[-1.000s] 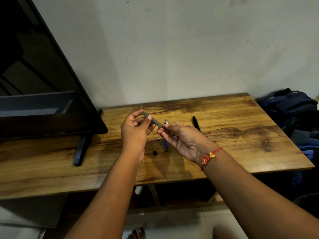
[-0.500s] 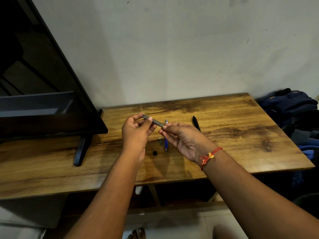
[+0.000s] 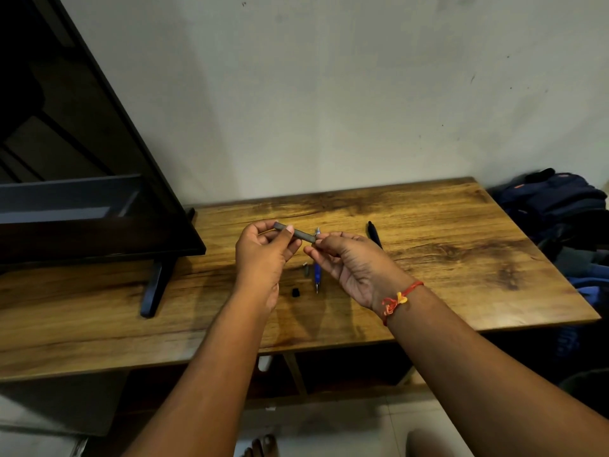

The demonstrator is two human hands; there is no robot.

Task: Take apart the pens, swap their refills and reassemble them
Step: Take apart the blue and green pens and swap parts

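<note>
A: Start close. What is nearest?
B: A bare foot on the floor, then two forearms reaching over the table. A red and yellow thread bracelet sits on the right wrist.
A: And the hands?
B: The left hand grips the grey barrel near its left end, thumb on it, fingers curled beneath. The right hand pinches the barrel's right end between thumb and fingertips. The barrel is in the air above the table, sloping down to the right.
A: Any writing on it?
B: Any print is too small to tell.
A: What lies beneath?
B: A small black piece, a small grey piece and, just beside it, a blue pen with its tip toward the person. Farther right, apart, lies a black pen.
A: Changed from a second ago?
B: The barrel lies flatter because its left end has dropped. The left forefinger, lifted then, is curled in. The parts on the table have not moved.
A: Beyond?
B: A dark screen at left, bags past the right edge, a pale wall behind.
</note>
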